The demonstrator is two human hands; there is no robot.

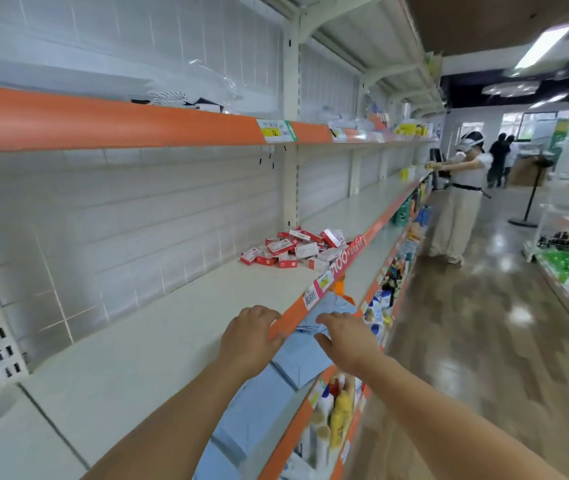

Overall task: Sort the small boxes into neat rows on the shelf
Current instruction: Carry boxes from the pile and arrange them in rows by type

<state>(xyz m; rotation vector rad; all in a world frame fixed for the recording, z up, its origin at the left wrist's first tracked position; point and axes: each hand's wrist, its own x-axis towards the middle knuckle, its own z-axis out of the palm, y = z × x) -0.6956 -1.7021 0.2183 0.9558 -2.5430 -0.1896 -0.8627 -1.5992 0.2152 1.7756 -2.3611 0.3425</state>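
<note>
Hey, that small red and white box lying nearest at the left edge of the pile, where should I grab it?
Pinch the small red and white box across its short sides, reaching from the left front; it lies flat, with bare white shelf on that side.

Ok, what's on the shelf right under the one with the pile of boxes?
Below the shelf holding the red and white boxes, blue folded packs show under the hands. Whatever lies further back is hidden by the shelf above.

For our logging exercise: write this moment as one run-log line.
stage: before sorting | left hand: open, on shelf edge | right hand: open | small boxes: loose heap, untouched
</note>
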